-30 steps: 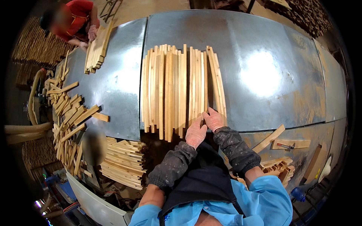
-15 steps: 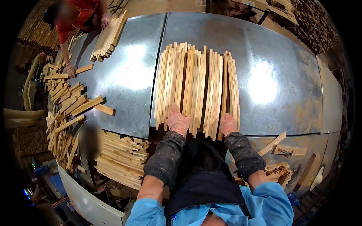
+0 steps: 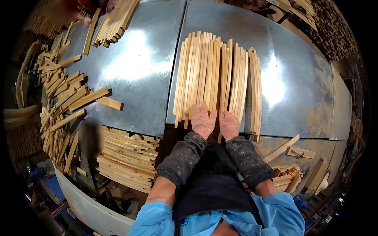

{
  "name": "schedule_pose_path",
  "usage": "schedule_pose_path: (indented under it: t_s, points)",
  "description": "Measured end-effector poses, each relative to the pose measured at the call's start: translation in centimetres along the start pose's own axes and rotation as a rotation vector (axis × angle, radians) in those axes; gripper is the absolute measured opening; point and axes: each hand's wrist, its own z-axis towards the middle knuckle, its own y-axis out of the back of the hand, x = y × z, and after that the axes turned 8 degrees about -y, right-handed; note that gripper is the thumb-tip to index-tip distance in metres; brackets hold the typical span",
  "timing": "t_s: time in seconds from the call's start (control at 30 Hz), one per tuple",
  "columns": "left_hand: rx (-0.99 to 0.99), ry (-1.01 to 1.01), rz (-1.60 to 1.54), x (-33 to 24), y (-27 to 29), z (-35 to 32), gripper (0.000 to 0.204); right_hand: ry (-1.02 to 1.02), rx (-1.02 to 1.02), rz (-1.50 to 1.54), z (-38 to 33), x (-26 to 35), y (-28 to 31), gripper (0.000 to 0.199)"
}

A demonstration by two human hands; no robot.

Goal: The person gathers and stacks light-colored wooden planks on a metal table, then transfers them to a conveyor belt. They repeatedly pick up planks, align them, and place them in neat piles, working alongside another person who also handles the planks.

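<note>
A row of long, pale wooden strips [image 3: 197,74] lies side by side on the metal table, their ends uneven. My left hand [image 3: 204,122], in a pinkish glove, closes over the near ends of strips in the middle of the row. Just right of it, my gloved right hand [image 3: 230,125] closes on the near ends of neighbouring strips, its thumb close to the left one. Both sets of fingertips are partly hidden among the wood. A few strips [image 3: 255,94] stand apart at the right, across a narrow gap.
Beyond the table seam, a co-worker's hand [image 3: 87,21] holds a strip [image 3: 91,33] beside another bundle [image 3: 116,21]. Loose offcuts [image 3: 71,94] heap along the left edge. Stacked strips [image 3: 128,161] lie near left; a board with a tool [image 3: 301,152] lies near right.
My hands have come closer together, the right one moving left. A gap has opened before the rightmost strips, while the middle ones sit closer together. The co-worker's hand now holds a longer strip.
</note>
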Motion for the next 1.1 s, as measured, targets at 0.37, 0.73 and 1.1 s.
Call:
schedule_pose_path:
  t_s: [0.37, 0.73, 1.1]
  points:
    - [0.104, -0.023, -0.125, -1.4, 1.9, 2.6, 0.086, -0.182, 0.191, 0.072, 2.6, 0.8, -1.2, 0.048]
    - [0.324, 0.205, -0.122, -10.6, 5.1, 8.0, 0.093, -0.006, 0.386, 0.113, 2.9, 0.1, 0.1, 0.064]
    - [-0.420, 0.204, -0.547, 2.5, 10.8, -7.9, 0.065, -0.163, 0.820, 0.974, -2.6, -0.3, 4.5, 0.060]
